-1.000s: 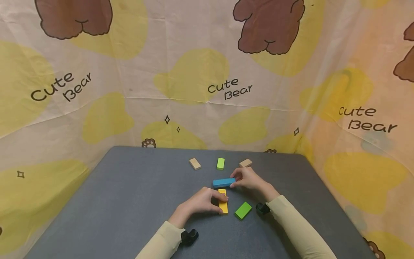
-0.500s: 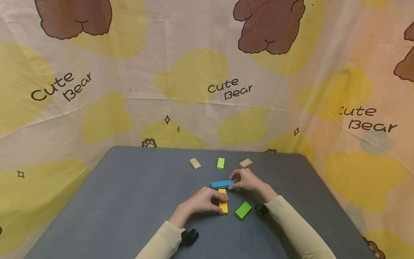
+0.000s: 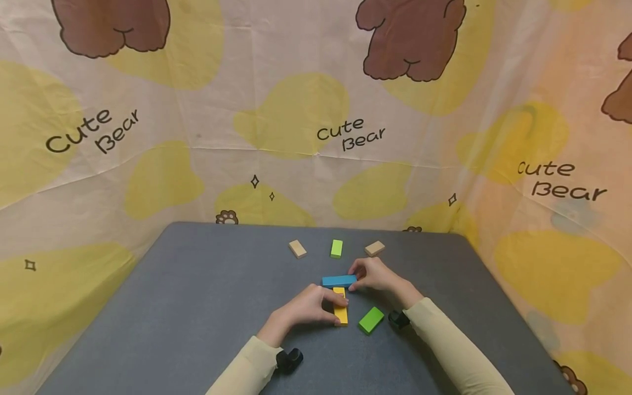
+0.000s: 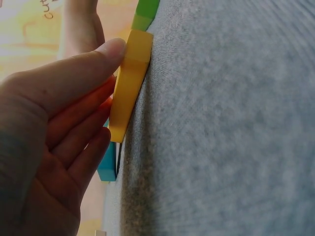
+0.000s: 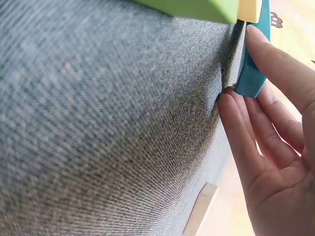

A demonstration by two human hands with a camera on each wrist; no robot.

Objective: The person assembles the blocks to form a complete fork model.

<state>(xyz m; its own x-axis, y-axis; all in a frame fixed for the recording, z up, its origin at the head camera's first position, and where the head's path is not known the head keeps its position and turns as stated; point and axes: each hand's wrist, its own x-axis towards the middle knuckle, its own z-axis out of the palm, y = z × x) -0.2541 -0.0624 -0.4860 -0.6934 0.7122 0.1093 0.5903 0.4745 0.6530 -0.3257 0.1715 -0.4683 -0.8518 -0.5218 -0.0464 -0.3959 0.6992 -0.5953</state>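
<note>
Sliding toward eight o'clock, the long blue wood-like block [image 3: 337,282], pinched narrowly by the right hand [image 3: 378,275], came centred just beyond the twelve-o'clock end of the oblong yellow wood-like block [image 3: 342,313], seemingly aligned as a T. The left hand [image 3: 307,305], half-curled, gripped the yellow.

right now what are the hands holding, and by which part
Left hand: yellow block, thumb at its near end, fingers farther along. Right hand: blue block, by its right end.
</note>
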